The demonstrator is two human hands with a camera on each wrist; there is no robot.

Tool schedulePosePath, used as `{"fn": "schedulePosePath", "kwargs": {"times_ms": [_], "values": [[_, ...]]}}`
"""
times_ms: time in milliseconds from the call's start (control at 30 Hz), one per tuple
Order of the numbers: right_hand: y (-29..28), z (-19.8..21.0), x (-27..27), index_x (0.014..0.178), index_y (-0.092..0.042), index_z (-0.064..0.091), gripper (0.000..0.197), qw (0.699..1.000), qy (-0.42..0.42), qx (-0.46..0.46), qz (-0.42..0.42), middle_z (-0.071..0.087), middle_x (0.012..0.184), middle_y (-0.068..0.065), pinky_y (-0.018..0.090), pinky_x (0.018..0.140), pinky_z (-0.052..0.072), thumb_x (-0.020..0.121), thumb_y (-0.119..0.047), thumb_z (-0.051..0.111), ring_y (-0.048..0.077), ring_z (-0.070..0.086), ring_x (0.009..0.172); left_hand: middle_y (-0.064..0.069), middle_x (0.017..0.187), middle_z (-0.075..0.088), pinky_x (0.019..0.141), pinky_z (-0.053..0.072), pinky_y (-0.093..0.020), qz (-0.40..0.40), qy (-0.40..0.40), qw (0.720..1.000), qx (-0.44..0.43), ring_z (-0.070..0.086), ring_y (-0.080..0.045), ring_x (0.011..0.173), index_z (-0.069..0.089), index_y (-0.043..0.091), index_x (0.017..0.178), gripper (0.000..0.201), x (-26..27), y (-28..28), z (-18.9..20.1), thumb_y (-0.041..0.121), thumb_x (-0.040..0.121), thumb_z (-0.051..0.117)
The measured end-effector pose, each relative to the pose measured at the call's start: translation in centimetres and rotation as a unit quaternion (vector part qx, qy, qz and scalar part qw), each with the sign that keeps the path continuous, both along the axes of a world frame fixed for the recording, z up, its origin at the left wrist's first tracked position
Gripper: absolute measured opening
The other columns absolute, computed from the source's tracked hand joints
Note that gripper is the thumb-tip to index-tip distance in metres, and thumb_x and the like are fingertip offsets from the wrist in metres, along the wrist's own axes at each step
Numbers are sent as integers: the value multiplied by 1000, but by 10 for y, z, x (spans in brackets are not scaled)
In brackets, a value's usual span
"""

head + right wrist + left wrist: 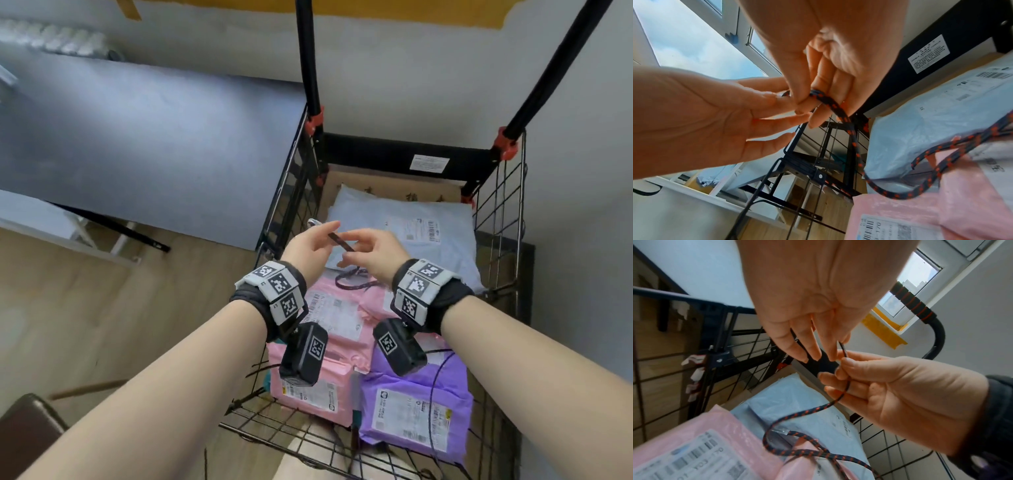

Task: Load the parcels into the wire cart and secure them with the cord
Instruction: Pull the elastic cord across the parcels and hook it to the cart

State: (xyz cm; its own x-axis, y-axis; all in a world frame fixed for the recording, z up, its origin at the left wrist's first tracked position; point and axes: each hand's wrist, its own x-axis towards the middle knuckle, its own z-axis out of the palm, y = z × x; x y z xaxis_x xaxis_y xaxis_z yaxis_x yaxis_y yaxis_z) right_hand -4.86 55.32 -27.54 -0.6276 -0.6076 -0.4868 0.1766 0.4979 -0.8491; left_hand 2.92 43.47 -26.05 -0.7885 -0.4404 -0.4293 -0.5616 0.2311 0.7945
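Observation:
The black wire cart [498,219] holds a pale blue parcel [394,216] at the back, pink parcels [339,325] in the middle and a purple parcel [418,404] at the front right. A dark cord with orange flecks [342,241] is stretched between my hands above them. My right hand [349,248] grips the cord, which loops over its curled fingers [818,97]. My left hand [334,231] pinches the cord's end [841,345], its other fingers straight. The rest of the cord [803,412] hangs down and coils on the pink and blue parcels.
Two black handle posts [308,68] with red clamps rise from the cart's far corners. A grey tabletop [137,137] stands close to the cart's left side. Wood floor [102,325] lies below, with a brown object [27,435] at the bottom left. A white wall is behind.

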Motion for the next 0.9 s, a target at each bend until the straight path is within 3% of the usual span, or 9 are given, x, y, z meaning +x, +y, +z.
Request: {"fn": "schedulePosePath", "kwargs": {"times_ms": [33,100,233,300,433,600,700,767,900], "values": [[-1,-5,0,118,-5,62,36,1000,-1,2,-8,70,100,22,37,83,57,84,7,60,24,67,81,-9,123,60,93,49,-23,33,7,999,23,61,-14,103,47,20,137,47,1,-4,-6,2,95,44],[-1,-15,-1,113,-2,66,30,1000,8,13,-14,70,95,20,32,80,58,85,7,58,18,68,72,-11,119,62,96,51,-38,102,18,991,87,62,-19,106,40,20,141,52,1,-11,-18,4,92,51],[-3,-33,-3,111,-2,66,28,999,18,37,-17,63,75,8,7,55,50,86,8,56,-6,59,47,-10,104,66,89,53,-32,180,8,967,181,66,-17,97,27,13,146,63,-6,-21,-37,7,91,57],[-9,-40,-3,109,-7,66,27,998,22,53,-12,61,75,4,10,56,48,86,4,60,-2,59,54,-10,100,68,87,54,-31,183,-12,967,176,68,-18,93,34,7,143,57,-8,-26,-46,9,91,58],[-21,-48,3,103,-18,67,27,994,74,74,-3,64,80,6,34,77,54,78,-10,74,21,62,74,-14,96,71,71,57,-19,145,-50,977,147,68,-10,73,59,0,120,31,-6,-32,-56,9,91,59],[-39,-58,6,97,-12,74,15,982,143,127,6,73,91,5,32,87,52,83,-16,69,18,66,88,-5,86,69,71,57,-20,170,-56,970,163,68,-9,73,57,2,122,29,1,-40,-74,6,92,54],[-49,-74,-3,98,-11,73,16,972,148,179,27,73,92,6,34,87,53,88,-18,63,20,67,88,-3,101,69,93,53,-35,144,-74,981,102,68,-14,91,54,9,128,36,2,-48,-87,10,92,55],[-58,-87,-11,95,-8,71,15,980,108,167,-15,72,82,7,32,77,57,89,-15,60,19,69,70,-7,120,64,103,45,-35,102,-109,988,40,62,-18,110,51,12,132,40,1,-52,-95,15,93,54],[-83,-109,-30,89,-12,67,11,985,61,149,-68,69,75,5,15,57,51,92,-15,56,0,59,41,-8,139,49,105,39,-32,25,-183,982,-26,50,-23,126,41,12,140,47,-3,-54,-110,20,95,50]]}}
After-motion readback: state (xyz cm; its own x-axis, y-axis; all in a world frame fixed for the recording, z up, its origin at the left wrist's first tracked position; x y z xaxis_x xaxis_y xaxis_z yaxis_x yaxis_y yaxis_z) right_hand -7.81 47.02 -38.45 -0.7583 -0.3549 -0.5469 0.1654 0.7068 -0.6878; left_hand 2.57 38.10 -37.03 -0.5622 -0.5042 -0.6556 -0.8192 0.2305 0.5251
